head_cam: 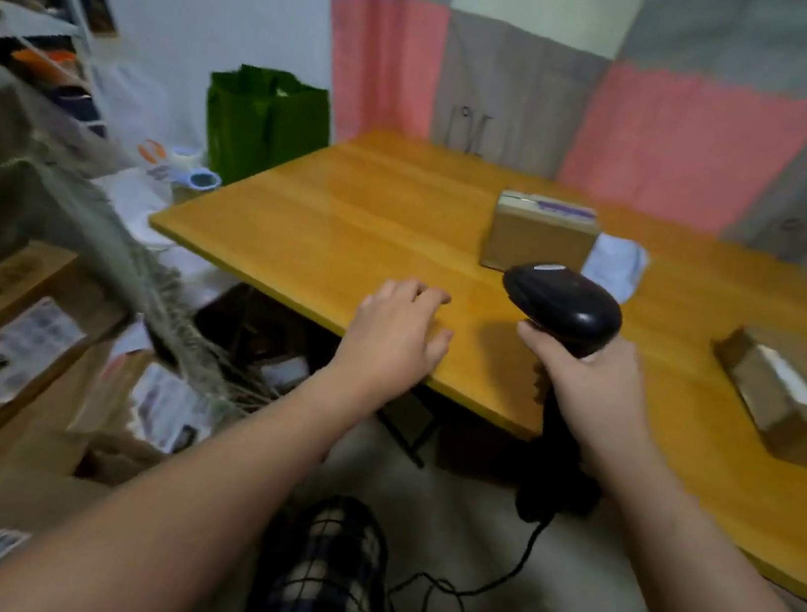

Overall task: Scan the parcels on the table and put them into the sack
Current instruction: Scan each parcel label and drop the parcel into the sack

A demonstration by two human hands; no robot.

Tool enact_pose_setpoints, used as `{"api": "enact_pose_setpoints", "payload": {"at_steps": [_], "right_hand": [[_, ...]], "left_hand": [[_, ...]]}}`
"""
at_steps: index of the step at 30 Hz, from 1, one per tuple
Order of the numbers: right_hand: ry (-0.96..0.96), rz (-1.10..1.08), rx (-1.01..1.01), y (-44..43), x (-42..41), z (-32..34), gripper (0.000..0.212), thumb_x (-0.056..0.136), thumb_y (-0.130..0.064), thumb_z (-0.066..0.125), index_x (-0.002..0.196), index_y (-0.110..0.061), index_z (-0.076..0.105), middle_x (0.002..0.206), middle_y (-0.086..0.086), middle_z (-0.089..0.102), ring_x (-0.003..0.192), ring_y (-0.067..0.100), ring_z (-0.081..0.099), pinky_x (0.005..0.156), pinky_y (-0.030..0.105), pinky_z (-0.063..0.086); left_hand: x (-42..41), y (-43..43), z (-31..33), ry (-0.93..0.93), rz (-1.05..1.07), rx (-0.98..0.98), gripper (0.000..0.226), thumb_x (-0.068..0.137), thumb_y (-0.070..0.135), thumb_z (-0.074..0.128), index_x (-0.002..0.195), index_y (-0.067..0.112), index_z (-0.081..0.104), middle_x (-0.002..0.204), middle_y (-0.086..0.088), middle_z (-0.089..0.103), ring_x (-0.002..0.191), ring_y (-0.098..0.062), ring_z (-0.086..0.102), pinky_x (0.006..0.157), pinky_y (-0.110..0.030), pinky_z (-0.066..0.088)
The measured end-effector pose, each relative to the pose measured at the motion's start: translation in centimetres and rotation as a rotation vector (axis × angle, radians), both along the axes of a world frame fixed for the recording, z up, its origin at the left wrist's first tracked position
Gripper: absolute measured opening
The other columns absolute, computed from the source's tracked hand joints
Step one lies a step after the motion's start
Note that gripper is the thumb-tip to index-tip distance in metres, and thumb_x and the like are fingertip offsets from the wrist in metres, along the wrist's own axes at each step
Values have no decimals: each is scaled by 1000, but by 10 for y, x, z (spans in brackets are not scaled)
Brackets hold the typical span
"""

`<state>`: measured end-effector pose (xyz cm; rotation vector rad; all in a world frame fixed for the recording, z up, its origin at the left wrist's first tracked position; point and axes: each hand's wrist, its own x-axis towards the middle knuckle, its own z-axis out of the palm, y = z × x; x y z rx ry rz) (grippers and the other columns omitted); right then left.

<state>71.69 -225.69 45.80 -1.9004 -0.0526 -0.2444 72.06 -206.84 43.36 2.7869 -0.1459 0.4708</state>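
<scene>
Black glossy scanner (562, 302) in the curled right hand (592, 384); left hand (394, 335) slack-fingered over smooth wooden table (350, 225)

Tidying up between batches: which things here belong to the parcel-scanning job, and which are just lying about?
Job: scanner, gripped by the right hand; taped box; white packet beside it; labelled box; woven sack, left.
Lying about: green bag; bottles on the floor; shelf.
</scene>
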Motion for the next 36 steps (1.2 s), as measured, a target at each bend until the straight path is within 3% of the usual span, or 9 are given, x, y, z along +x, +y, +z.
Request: {"api": "enact_pose_setpoints", "payload": {"at_steps": [5, 10, 15, 20, 23, 25, 28, 30, 36], "right_hand": [[29, -116, 8, -46, 28, 11, 23, 76, -34, 77, 69, -15, 65, 51, 0, 60, 56, 22, 63, 69, 50, 57], [40, -152, 91, -66, 53, 22, 21, 77, -32, 77, 69, -17, 65, 49, -2, 59, 52, 20, 62, 63, 42, 54], [132, -139, 242, -72, 64, 18, 19, 80, -28, 75, 72, -14, 65, 53, 2, 60, 50, 20, 58, 55, 34, 50], [180, -97, 520, -76, 73, 10, 9, 83, -23, 73, 89, -19, 67, 75, 1, 69, 70, 15, 67, 59, 29, 56], [181, -76, 555, -73, 76, 8, 8, 84, -25, 72, 84, -19, 67, 60, -10, 66, 59, 4, 66, 50, 20, 52], [177, -63, 576, -68, 76, 8, 9, 86, -24, 71, 82, -17, 66, 54, -11, 66, 52, 3, 65, 42, 15, 45], [228, -18, 612, -58, 75, 8, 12, 86, -25, 70, 90, -14, 69, 70, -3, 74, 63, 12, 71, 46, 19, 50], [253, 33, 607, -52, 71, 7, 19, 85, -28, 71, 97, -14, 70, 81, 1, 76, 71, 15, 73, 51, 21, 52], [206, 87, 559, -52, 59, 4, 24, 86, -27, 70, 108, -17, 67, 96, 1, 76, 88, 16, 72, 66, 25, 57]], "left_hand": [[68, -43, 7, 12, -52, -41, 50, 94, 37, 54, 139, 18, 43, 136, -9, 43, 124, -28, 39, 102, -39, 34], [153, -65, 36, -28, -44, -45, 59, 96, 44, 49, 145, 16, 34, 149, -15, 31, 134, -33, 31, 110, -44, 29], [201, -57, 42, 198, -19, 79, 57, 101, 51, 26, 150, 21, 30, 158, -14, 20, 145, -33, 17, 117, -44, 17], [154, -44, 18, 77, -163, -152, 42, 100, 41, 40, 132, 14, 48, 157, -9, 20, 136, -32, 35, 110, -45, 34], [111, -40, 1, -82, -152, -333, 41, 97, 44, 43, 120, 11, 47, 139, -5, 33, 120, -21, 45, 101, -43, 44], [99, -39, -2, -129, -76, -489, 45, 97, 44, 42, 126, 9, 41, 134, -7, 34, 117, -21, 45, 98, -40, 44], [105, -40, 2, 56, 19, -609, 58, 99, 45, 39, 142, 6, 33, 143, -13, 37, 127, -27, 43, 105, -38, 38], [110, -44, 4, 203, -10, -685, 52, 101, 41, 39, 138, 4, 42, 136, -14, 52, 122, -27, 51, 99, -34, 42], [95, -45, 6, 184, -50, -1034, 27, 99, 25, 50, 124, 16, 50, 116, -6, 63, 97, -16, 63, 84, -32, 53]]}}
